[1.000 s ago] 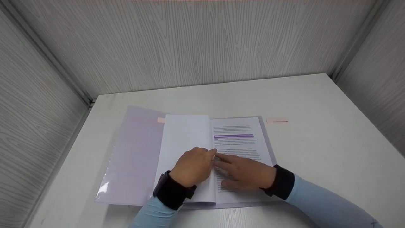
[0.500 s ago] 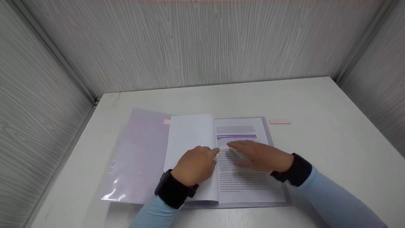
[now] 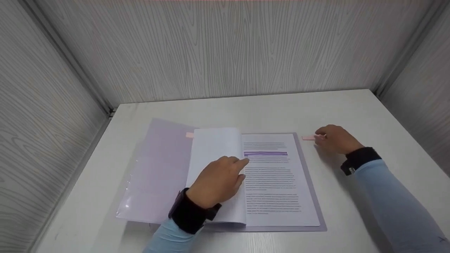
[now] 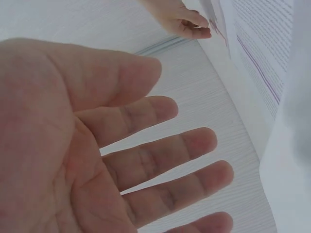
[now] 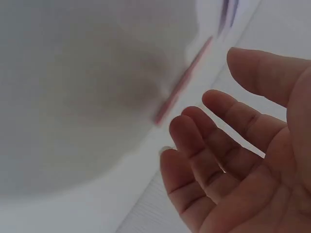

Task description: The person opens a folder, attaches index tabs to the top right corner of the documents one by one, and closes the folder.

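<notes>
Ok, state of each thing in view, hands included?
Folder: open on the table
Turned sheet: flipped left, blank side showing
Printed page: face up, purple marking near top
Pink tab: sticking out past turned sheet's left edge
Pink strip: on table, right of folder
Left hand: fingers extended
Right hand: at strip, thumb apart from fingers; contact unclear
</notes>
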A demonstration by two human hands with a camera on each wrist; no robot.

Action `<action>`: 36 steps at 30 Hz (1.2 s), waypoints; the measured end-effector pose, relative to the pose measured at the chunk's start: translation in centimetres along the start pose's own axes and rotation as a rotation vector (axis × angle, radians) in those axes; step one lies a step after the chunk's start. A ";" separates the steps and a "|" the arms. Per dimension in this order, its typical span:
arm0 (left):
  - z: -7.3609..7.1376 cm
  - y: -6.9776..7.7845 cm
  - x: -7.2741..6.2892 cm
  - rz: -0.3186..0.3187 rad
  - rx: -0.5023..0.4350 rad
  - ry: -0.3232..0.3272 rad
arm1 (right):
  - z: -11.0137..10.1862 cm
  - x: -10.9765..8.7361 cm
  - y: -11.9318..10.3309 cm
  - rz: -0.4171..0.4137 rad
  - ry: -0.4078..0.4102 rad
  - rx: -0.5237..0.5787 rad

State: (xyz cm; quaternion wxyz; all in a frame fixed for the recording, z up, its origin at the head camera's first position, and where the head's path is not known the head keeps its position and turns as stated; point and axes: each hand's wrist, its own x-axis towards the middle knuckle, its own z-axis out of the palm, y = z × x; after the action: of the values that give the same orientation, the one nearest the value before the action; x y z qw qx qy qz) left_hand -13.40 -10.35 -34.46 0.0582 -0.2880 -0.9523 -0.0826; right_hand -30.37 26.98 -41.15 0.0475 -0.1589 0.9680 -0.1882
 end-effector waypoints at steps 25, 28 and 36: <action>-0.3 -0.8 0.2 0.057 -0.033 0.151 | -0.5 1.2 1.9 0.092 -0.055 0.066; -0.4 -0.9 0.1 0.054 -0.043 0.156 | -0.7 1.2 1.8 0.086 -0.086 0.097; -0.3 -1.0 0.2 0.078 -0.048 0.207 | -1.5 0.2 -0.8 0.088 -0.092 0.324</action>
State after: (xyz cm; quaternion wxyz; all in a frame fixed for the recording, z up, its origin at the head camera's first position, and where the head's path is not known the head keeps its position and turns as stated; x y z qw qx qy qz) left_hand -14.11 -11.14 -34.22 0.1525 -0.3161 -0.9269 -0.1326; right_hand -30.51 26.73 -39.49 0.1248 -0.1151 0.9278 -0.3322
